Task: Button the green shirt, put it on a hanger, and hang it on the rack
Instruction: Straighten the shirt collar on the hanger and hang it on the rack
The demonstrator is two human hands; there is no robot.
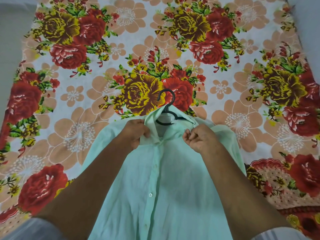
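Observation:
A pale green shirt (166, 187) lies front-up on a flowered bed sheet, its placket closed with small white buttons down the middle. A black hanger (167, 101) sits inside the collar, with its hook sticking out above the neck and its shoulders hidden under the cloth. My left hand (136, 134) pinches the left side of the collar. On the right side of the collar, my right hand (200, 137) grips the fabric. Both hands are closed on the shirt near the top button.
The flowered sheet (86, 84) covers the whole bed around the shirt. Bare pale floor or wall shows at the far left edge (10, 40) and the top right corner. No rack is in view.

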